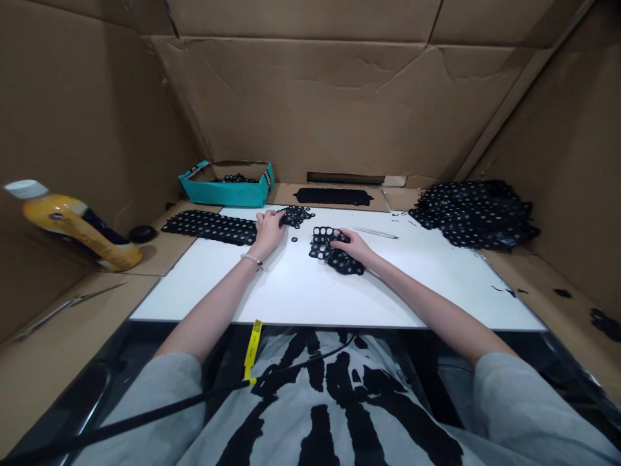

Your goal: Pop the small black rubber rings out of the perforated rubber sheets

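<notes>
My right hand [353,245] grips a black sheet of joined rings [321,243], and its dark bunched part [345,262] hangs below my fingers. Over to the left, my left hand [270,232] has its fingers bent together at the edge of a small pile of loose black rings [297,216]. Whatever is between those fingertips is hidden. One single black ring [294,239] lies on the white board [291,291] between my hands. A long strip of perforated black sheet [211,226] reaches to just beside my left wrist.
A teal-edged box [223,193] holding black rings stands at the back left. A dark strip [332,196] lies behind the board. A large heap of perforated sheets [478,215] is at right, a pen [377,232] nearer. A bottle [80,223] and tweezers [72,302] are left.
</notes>
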Demonstrator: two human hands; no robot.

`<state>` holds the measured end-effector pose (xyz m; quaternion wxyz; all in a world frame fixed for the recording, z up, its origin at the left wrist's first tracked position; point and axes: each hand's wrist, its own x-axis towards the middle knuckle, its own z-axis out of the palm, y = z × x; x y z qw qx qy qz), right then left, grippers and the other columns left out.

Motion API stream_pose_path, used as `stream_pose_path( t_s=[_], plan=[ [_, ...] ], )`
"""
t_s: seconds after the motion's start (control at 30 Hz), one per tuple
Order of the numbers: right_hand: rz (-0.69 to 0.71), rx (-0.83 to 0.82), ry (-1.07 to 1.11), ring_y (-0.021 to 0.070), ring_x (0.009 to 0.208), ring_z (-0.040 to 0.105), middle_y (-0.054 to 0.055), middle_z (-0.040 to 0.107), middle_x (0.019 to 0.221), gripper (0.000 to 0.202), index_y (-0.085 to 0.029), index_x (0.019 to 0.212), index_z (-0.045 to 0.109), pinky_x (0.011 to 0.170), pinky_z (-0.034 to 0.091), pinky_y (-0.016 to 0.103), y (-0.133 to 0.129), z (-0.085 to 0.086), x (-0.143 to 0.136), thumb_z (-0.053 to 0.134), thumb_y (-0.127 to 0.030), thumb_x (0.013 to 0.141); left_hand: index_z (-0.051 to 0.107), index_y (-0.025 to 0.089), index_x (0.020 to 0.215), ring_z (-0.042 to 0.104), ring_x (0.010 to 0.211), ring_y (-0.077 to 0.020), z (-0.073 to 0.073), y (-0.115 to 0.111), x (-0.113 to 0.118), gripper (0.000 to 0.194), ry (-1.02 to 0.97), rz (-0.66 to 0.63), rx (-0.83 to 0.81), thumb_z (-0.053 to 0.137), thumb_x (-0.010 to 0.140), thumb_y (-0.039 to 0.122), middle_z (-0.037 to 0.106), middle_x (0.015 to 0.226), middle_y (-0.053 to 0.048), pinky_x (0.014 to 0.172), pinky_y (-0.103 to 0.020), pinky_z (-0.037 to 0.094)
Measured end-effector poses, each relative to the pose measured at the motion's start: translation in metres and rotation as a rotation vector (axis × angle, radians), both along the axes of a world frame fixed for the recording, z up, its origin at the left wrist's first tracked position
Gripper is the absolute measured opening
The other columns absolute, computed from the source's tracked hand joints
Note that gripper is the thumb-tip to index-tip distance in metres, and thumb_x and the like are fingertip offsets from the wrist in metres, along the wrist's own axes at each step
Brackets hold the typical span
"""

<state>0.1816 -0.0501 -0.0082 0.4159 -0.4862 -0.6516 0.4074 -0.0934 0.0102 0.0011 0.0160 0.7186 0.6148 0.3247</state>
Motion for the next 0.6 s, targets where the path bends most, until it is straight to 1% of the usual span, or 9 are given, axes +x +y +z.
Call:
stream_pose_path(
  t_s=[0.03,0.1,0.17,0.23,0.3,0.4,0.5,0.6],
  plan=[
    [0.005,0.007,0.001,0.0184,0.078,0.050,-0.004,0.054,0.073,0.035,-0.022,0.081,0.054,0.080,0.039,0.031,-0.001,0.000,-0.001,0.071,-0.048,0.064,0.072,0.018,0.127,0.046,0.118,-0.0368,0.002,-0.005,0.005,0.043,0.008,-0.031,0.013,0.058,0.087,0.025,0.065,0.127,-0.017,0.104,-0.050,0.037],
    [0.020,0.005,0.016,0.0191,0.080,0.051,-0.004,0.056,0.075,0.034,-0.022,0.082,0.055,0.082,0.040,0.032,-0.003,0.002,-0.002,0.071,-0.046,0.064,0.075,0.019,0.121,0.048,0.116,-0.0351,0.006,-0.014,0.015,0.038,0.002,-0.184,-0.018,0.059,0.090,0.032,0.069,0.121,-0.015,0.104,-0.048,0.038],
    [0.043,-0.008,0.056,0.0195,0.081,0.053,-0.004,0.057,0.075,0.034,-0.022,0.082,0.055,0.083,0.041,0.032,-0.006,0.005,-0.003,0.072,-0.045,0.064,0.078,0.020,0.113,0.052,0.112,-0.0326,0.010,-0.023,0.024,0.037,-0.032,-0.362,-0.103,0.061,0.089,0.043,0.074,0.110,-0.011,0.101,-0.044,0.041],
    [0.062,-0.014,0.103,0.0195,0.083,0.055,-0.004,0.059,0.077,0.034,-0.022,0.083,0.055,0.085,0.042,0.032,-0.007,0.007,-0.003,0.072,-0.045,0.064,0.079,0.021,0.109,0.056,0.107,-0.0308,0.011,-0.029,0.032,0.039,-0.084,-0.465,-0.178,0.066,0.085,0.049,0.076,0.105,-0.010,0.097,-0.041,0.044],
    [0.070,-0.011,0.131,0.0196,0.085,0.056,-0.003,0.062,0.080,0.035,-0.022,0.085,0.058,0.086,0.042,0.033,-0.007,0.007,-0.004,0.073,-0.046,0.065,0.080,0.020,0.103,0.060,0.100,-0.0286,0.010,-0.032,0.037,0.038,-0.161,-0.500,-0.220,0.069,0.081,0.049,0.077,0.102,-0.010,0.092,-0.039,0.045],
    [0.072,-0.015,0.112,0.0209,0.088,0.059,-0.001,0.068,0.087,0.038,-0.020,0.088,0.063,0.090,0.043,0.035,-0.006,0.004,-0.004,0.076,-0.046,0.064,0.078,0.017,0.090,0.063,0.086,-0.0239,0.008,-0.032,0.037,0.035,-0.331,-0.505,-0.313,0.070,0.078,0.048,0.076,0.096,-0.010,0.080,-0.035,0.048],
    [0.062,-0.049,0.109,0.0224,0.090,0.062,0.002,0.071,0.090,0.040,-0.018,0.089,0.068,0.091,0.045,0.037,-0.004,0.000,-0.002,0.078,-0.046,0.063,0.074,0.016,0.090,0.061,0.074,-0.0191,0.008,-0.032,0.034,0.038,-0.428,-0.523,-0.429,0.073,0.075,0.051,0.073,0.088,-0.007,0.067,-0.030,0.046],
    [0.077,-0.066,0.164,0.0226,0.092,0.063,0.003,0.073,0.094,0.042,-0.018,0.094,0.071,0.090,0.047,0.037,-0.003,-0.003,0.000,0.080,-0.046,0.063,0.070,0.016,0.087,0.055,0.066,-0.0154,0.008,-0.034,0.033,0.037,-0.455,-0.548,-0.458,0.079,0.070,0.048,0.066,0.078,-0.003,0.061,-0.028,0.042]
  ],
)
